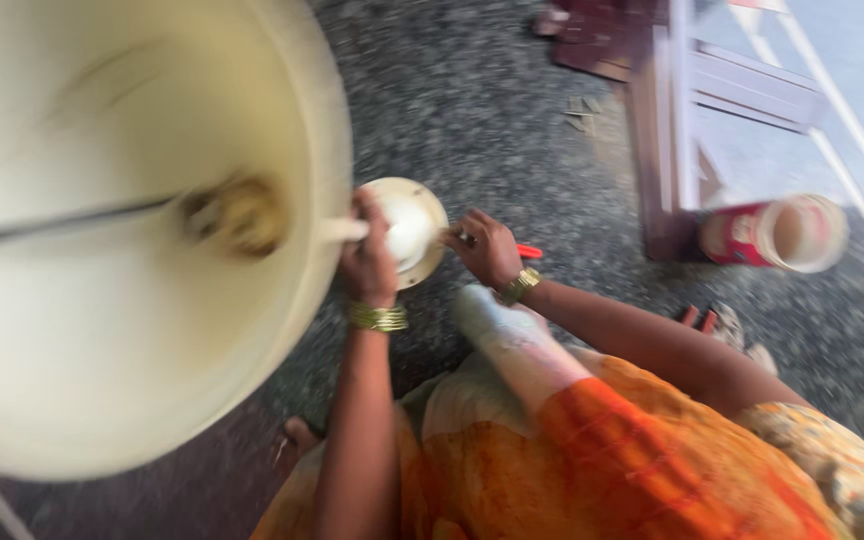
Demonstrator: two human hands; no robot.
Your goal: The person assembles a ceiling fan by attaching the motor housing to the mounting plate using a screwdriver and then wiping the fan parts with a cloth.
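The left hand (369, 262) grips the small round cream disc (407, 228) beside the large cream lampshade (132, 230). The right hand (487, 248) pinches a red-handled tool (526, 251) at the disc's edge.

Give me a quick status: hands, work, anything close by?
Left hand grips round cream part. Right hand holds red-handled tool. Big cream shade crowds left.

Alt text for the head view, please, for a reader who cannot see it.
Seen from above, a seated person's left hand grips the rim of a small cream round cap beside a large cream dome-shaped shade, while the right hand holds a red-handled tool against the cap. An open red can lies on the speckled floor. The picture is motion-blurred.
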